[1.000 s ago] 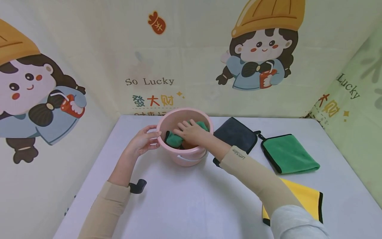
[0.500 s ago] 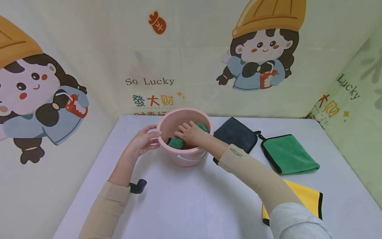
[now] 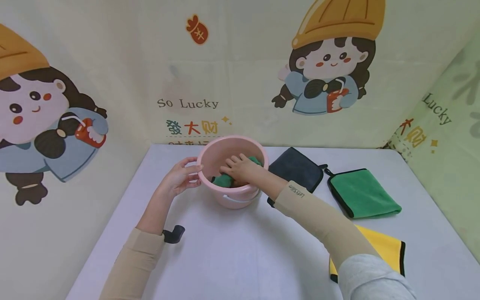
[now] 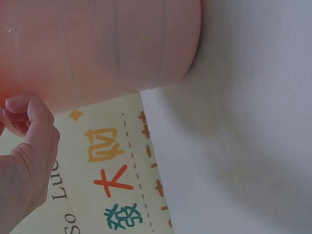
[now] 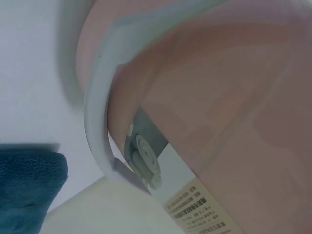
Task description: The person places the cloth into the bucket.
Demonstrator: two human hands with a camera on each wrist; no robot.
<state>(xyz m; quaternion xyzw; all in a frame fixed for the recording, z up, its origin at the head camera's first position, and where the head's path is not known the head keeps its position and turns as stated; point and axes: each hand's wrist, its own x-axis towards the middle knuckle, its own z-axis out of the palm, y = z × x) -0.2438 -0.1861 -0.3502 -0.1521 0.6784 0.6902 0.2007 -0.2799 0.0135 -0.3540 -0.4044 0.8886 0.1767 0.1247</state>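
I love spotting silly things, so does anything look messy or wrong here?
Nothing looks spilled or broken. The green cloth in the bucket looks bunched up, which seems odd because the other green cloth lies flat.

My left arm (image 3: 129, 254) and right arm (image 3: 318, 218) reach toward the far edge of the counter (image 3: 210, 258); my left hand (image 3: 181, 177) has bent fingers, my right hand (image 3: 241, 168) is back-up, fingers slightly spread.

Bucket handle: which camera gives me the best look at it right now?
The right wrist view: the handle shows large and close, curving along the pink bucket. The head view gives only a thin pale strip; the left wrist view shows none.
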